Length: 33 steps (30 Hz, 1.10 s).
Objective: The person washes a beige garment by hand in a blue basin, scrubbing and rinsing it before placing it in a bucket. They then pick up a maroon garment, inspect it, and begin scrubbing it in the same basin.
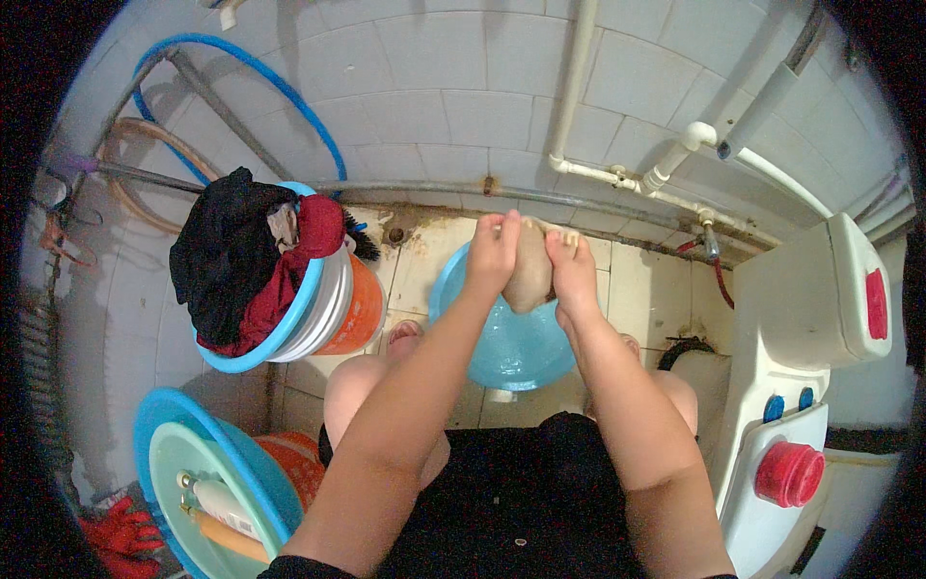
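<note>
On the floor (424, 275) before the person, between the legs, stands a basin (521, 357), with the hands (494, 256) above it and a bunched item (529, 268) between them. To the left, clothes (236, 261) lie heaped over a bucket (359, 309). Nearer on that side, a small tub (166, 454) sits inside a larger tub (154, 410) and holds bottles (224, 504); gloves (125, 531) lie left of both. Capped containers (820, 289) stand at the right. Behind the basin, a pipe (405, 185) runs along the wall (434, 68).
</note>
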{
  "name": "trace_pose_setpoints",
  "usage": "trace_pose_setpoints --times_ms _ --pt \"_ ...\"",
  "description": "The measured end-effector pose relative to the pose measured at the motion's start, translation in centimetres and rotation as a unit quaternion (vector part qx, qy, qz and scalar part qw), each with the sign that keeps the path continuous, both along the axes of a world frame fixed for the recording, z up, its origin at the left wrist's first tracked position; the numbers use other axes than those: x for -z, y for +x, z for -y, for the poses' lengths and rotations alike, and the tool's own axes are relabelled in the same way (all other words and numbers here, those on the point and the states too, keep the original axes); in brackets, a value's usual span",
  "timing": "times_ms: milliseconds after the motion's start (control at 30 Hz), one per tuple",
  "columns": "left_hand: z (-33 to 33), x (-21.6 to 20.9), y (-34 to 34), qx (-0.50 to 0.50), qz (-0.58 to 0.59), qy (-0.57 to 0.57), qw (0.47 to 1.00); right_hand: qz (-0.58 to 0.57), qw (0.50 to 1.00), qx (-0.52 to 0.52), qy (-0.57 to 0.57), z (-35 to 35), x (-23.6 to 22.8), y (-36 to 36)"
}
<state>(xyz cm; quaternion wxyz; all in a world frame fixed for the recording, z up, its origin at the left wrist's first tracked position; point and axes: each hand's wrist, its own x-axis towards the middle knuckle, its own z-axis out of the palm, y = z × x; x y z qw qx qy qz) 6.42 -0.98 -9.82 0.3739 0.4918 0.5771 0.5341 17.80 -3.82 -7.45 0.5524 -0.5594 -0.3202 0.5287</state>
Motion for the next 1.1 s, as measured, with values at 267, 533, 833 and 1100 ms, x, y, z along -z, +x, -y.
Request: trace_pose_setpoints --times_ms 267,533,833,1100 --pt "1.3 9.1 -2.2 -0.103 -0.145 -0.159 0.971 0.179 0.979 0.02 -0.094 -1.4 13.4 3.1" --pt "5.1 19.7 -2.4 0.033 -0.455 -0.17 0.873 0.639 0.715 -0.259 -0.115 1.6 19.1 3.1" --pt "5.7 27.9 -0.7 0.208 -0.491 -0.215 0.818 0.731 0.587 -0.345 -0.046 1.8 28.5 2.7" --pt "6.3 31.2 -2.0 0.224 -0.496 -0.273 0.793 0.552 0.68 -0.422 -0.236 -0.3 29.9 3.7"
